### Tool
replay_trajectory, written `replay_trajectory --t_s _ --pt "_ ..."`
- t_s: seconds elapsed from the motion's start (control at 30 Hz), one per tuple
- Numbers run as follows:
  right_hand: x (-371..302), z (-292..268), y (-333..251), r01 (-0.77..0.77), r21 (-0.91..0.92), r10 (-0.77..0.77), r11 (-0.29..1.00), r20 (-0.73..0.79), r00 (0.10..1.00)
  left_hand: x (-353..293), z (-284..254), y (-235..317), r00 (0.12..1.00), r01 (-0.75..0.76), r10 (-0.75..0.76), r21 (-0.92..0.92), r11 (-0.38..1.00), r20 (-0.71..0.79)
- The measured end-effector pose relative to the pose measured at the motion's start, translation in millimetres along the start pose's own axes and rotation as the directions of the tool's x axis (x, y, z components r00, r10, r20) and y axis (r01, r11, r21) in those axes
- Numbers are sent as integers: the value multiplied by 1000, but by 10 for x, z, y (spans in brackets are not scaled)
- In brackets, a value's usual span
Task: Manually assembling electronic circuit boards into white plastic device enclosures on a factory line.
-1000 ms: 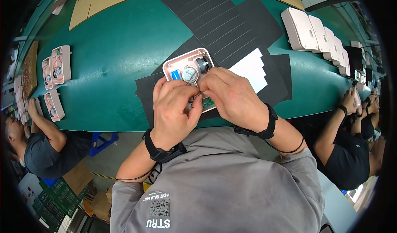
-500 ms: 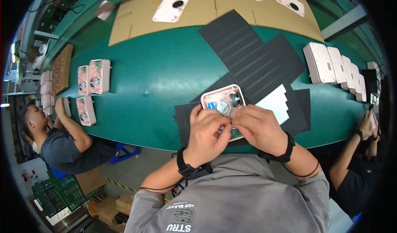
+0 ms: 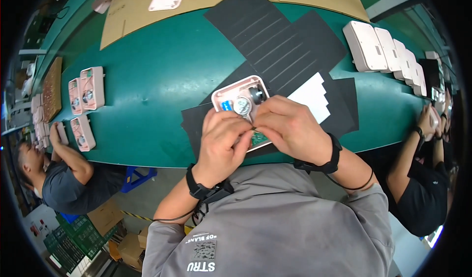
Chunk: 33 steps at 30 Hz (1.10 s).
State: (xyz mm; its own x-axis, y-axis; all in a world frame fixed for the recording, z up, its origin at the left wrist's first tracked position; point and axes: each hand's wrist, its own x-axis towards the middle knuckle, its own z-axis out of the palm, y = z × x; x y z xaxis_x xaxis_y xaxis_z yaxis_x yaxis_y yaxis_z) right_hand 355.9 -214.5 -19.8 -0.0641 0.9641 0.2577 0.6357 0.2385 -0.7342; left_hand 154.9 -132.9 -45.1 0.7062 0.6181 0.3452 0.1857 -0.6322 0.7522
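In front of me an open pale pink plastic housing (image 3: 227, 91) lies on dark grey sheets (image 3: 275, 43). Inside it are a round silvery part (image 3: 242, 106), a black round part (image 3: 256, 94), a blue piece (image 3: 226, 105) and a green circuit board (image 3: 259, 138). My left hand (image 3: 221, 139) and my right hand (image 3: 294, 129) meet over the housing's near part, fingertips pinched together. What they pinch is too small and too covered to name; it may be thin wire. My fingers hide part of the board.
White notched sheets (image 3: 313, 98) lie right of the housing. Closed pink housings (image 3: 366, 46) stand in a row at the right; open ones (image 3: 92, 87) sit at the left. Cardboard (image 3: 132, 18) covers the far table. One person (image 3: 69, 178) works at the left, another (image 3: 418, 178) at the right.
The whole view has shifted, so the table's things sit higher and further left. My hands stay pinched over the housing, and more of the green circuit board shows between them.
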Motion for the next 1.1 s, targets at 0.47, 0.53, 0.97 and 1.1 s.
replay_trajectory --t_s 0.47,0.53,0.97,1.1 --pt "-43 49 60 -37 -47 37 998 1 999 4 69 0 999 -43 41 168 985 15" --pt "-46 44 75 -32 -60 34 998 30 999 6 75 0 998 -53 48 160 986 38" --pt "24 34 82 -36 -141 55 989 134 989 128 47 3 993 -78 56 216 973 106" --pt "28 -7 66 -57 -156 78 986 129 989 144 39 11 993 -102 85 228 968 86"
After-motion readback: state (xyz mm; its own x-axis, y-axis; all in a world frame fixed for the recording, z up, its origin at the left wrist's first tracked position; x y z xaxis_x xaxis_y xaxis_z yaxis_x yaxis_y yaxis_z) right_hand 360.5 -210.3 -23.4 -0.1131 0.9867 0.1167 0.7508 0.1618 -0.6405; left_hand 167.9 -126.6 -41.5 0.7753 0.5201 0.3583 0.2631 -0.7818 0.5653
